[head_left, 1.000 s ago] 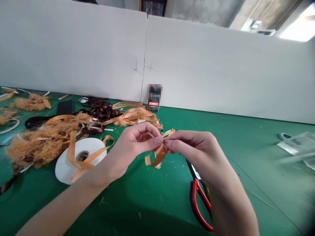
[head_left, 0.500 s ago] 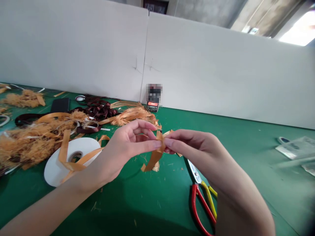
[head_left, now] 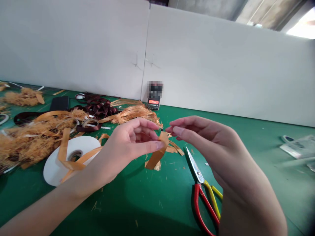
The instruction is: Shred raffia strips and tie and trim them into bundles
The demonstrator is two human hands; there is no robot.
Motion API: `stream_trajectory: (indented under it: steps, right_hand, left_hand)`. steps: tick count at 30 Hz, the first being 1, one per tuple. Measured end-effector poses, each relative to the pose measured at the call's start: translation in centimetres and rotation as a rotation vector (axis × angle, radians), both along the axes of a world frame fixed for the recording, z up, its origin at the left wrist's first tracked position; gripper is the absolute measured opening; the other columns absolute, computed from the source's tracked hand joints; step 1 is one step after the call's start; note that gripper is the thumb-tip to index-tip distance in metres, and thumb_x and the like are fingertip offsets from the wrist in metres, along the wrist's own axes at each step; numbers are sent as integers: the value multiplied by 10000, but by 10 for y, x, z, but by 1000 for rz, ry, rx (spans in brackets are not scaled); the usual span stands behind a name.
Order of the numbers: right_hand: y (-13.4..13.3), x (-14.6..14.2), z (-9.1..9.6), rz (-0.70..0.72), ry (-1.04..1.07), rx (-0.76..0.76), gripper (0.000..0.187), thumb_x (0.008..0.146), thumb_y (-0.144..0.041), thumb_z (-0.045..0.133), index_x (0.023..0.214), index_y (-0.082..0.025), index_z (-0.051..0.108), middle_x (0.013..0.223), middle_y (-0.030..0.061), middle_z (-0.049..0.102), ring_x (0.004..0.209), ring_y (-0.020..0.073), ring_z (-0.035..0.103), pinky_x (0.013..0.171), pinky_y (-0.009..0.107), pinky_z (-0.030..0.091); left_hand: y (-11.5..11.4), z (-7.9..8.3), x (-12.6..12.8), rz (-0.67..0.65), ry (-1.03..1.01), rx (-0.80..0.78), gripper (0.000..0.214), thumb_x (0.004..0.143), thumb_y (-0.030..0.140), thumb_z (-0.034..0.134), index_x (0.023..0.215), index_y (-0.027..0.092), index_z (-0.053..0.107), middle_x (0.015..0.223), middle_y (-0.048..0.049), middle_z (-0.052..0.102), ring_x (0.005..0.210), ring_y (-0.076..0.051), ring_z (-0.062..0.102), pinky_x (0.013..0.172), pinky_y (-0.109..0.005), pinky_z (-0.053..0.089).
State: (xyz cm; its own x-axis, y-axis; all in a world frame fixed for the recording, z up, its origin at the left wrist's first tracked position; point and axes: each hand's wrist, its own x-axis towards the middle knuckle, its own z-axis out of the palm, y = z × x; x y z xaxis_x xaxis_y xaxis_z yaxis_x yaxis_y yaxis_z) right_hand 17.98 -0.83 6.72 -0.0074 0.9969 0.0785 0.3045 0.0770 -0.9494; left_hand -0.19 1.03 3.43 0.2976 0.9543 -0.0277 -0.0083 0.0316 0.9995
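Note:
My left hand [head_left: 134, 141] pinches a short strip of orange-tan ribbon [head_left: 156, 155] between thumb and fingers; the strip hangs down in a bend over the green table. To its right, apart from the strip, is my right hand [head_left: 204, 137], its thumb and fingers slightly parted with nothing visible between them. On the table behind and below the fingers lie a few tan ribbon scraps [head_left: 176, 149] and a pale frayed bit [head_left: 157, 166]. Scissors [head_left: 199, 175] with red and yellow handles lie below my right hand, partly covered by the wrist.
At left lie a white ribbon spool [head_left: 52, 167] with orange ribbon across it and a heap of frayed tan fibres [head_left: 27, 141]. Farther back are dark brown ribbon [head_left: 103, 108], a tan tassel bundle [head_left: 134, 113] and a phone-like device [head_left: 153, 104] against the white partition [head_left: 221, 62]. Clear plastic bags [head_left: 299, 147] lie right.
My right hand has come off the ribbon and moved right, with its fingers parting. My left hand still holds the strip. The view has tilted down slightly.

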Motion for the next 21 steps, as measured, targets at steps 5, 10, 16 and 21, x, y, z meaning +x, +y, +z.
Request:
stream_trajectory:
  steps: [5,10,16,21]
  right_hand:
    - [-1,-3,0,65,83,-46,322,733,-291,745,1020,-203,631,831,32,746,749,165,707,648,261,571]
    - [-1,-1,0,-64,49,25,301,719,-288,749,982,-192,638,771,24,740,704,154,699,617,248,561]
    - [-4,0,2,-26,16,-34,383,715,-305,746,1052,-199,598,829,45,750,738,179,709,624,272,572]
    - [-3,-5,2,34,30,-89,328,726,-269,720,1021,-192,600,769,35,741,700,175,699,579,265,551]
  left_hand:
    - [0,0,0,-2,14,20,307,693,323,807,934,231,639,818,23,663,768,-113,639,658,-188,518]
    - [-1,0,0,-20,29,13,293,703,300,800,935,227,637,813,27,662,741,-102,638,648,-181,521]
    - [0,2,1,-17,44,-1,309,688,287,803,932,209,632,839,6,677,766,-127,655,693,-227,548]
    - [-1,0,7,-41,4,-36,325,684,280,797,943,202,618,841,0,687,813,-149,674,746,-265,557]
